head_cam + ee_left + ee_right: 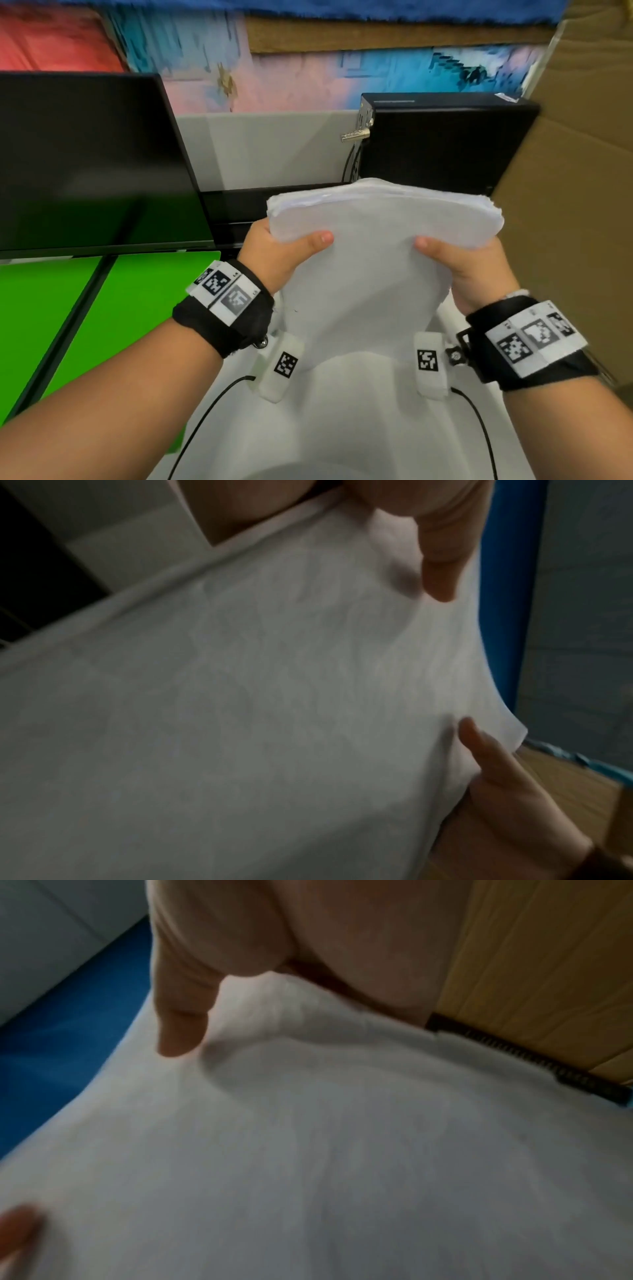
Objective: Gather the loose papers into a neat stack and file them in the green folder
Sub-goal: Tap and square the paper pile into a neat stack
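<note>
A thick stack of white papers stands on edge above the white desk, its top edges roughly level. My left hand grips its left side, thumb across the near face. My right hand grips the right side the same way. The green folder lies open flat on the desk at the left, partly under the monitor. In the left wrist view the paper stack fills the frame under my left thumb. The right wrist view shows the sheets beneath my right thumb.
A black monitor stands at the back left over the folder. A black computer case sits behind the papers. A brown cardboard panel rises on the right. Two thin black cables run across the desk near me.
</note>
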Available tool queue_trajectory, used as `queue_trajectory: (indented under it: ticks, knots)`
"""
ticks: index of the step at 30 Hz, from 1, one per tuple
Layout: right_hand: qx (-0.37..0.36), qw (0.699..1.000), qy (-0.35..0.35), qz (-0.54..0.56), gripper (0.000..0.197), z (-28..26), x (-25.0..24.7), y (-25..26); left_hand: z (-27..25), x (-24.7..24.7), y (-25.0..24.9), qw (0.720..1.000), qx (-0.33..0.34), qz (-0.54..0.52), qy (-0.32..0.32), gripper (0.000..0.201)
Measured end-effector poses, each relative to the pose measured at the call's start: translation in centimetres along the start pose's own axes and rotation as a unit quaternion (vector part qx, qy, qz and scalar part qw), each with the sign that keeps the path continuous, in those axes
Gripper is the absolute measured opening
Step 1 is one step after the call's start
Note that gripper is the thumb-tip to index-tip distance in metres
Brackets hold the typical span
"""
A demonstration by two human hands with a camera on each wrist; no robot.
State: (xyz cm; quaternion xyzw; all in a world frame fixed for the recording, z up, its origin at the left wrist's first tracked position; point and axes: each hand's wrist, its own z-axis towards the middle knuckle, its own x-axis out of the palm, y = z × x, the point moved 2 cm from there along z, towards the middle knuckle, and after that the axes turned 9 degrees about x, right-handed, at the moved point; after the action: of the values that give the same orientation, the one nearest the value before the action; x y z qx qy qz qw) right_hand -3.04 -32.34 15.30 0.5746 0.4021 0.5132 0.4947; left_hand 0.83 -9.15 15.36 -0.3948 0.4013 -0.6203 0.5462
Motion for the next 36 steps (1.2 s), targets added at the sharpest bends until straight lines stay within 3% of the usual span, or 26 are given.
queue_trajectory:
  ticks: [2,4,8,12,14,17,20,23,25,29,32,36]
  knots:
    - [0.004,0.999,-0.048,0.015,0.046,-0.6,0.9,0.1,-0.4,0.4,-0.5,0.999,0.012,0.004,-0.041,0.024]
    - [-0.032,0.997,-0.063,0.029,0.036,-1.0,1.1,0.4,-0.7,0.6,-1.3,0.997,0.047,-0.004,-0.062,0.026]
    - [-0.121,0.989,-0.089,-0.016,0.036,-2.0,1.2,1.7,-1.5,0.4,-2.8,0.987,0.157,0.029,-0.024,0.045]
    - [-0.178,0.971,-0.118,-0.109,0.028,-2.6,1.2,2.4,-1.8,0.7,-3.1,0.977,0.207,0.040,0.027,0.040]
    - [-0.176,0.970,-0.127,-0.113,0.012,-2.7,1.2,2.6,-1.7,0.8,-2.9,0.980,0.195,0.021,0.024,0.032]
    - [-0.159,0.968,-0.154,-0.119,0.014,-2.6,1.0,2.8,-1.6,0.9,-3.0,0.983,0.181,-0.015,0.028,0.027]
    - [-0.134,0.974,-0.164,-0.075,0.011,-1.9,0.4,2.6,-1.6,1.0,-3.0,0.986,0.168,-0.011,0.016,0.037]
    - [-0.063,0.994,-0.092,-0.021,0.040,-1.0,-0.3,1.8,-1.3,0.7,-2.2,0.995,0.095,0.002,0.005,0.050]
    - [-0.025,0.998,-0.053,-0.022,0.049,-0.9,-0.4,1.3,-1.4,0.7,-1.7,0.999,0.050,0.020,-0.001,0.041]
    - [-0.050,0.996,-0.077,0.015,0.052,-2.4,0.1,2.5,-2.1,0.8,-3.1,0.994,0.100,0.037,-0.016,0.022]
    - [-0.089,0.992,-0.082,0.020,0.026,-3.5,1.1,2.7,-2.0,0.7,-3.6,0.987,0.150,0.052,-0.035,0.024]
    - [-0.031,0.991,-0.109,-0.069,0.027,-3.4,2.6,0.9,-2.4,1.6,-0.5,0.992,0.075,0.091,-0.042,0.039]
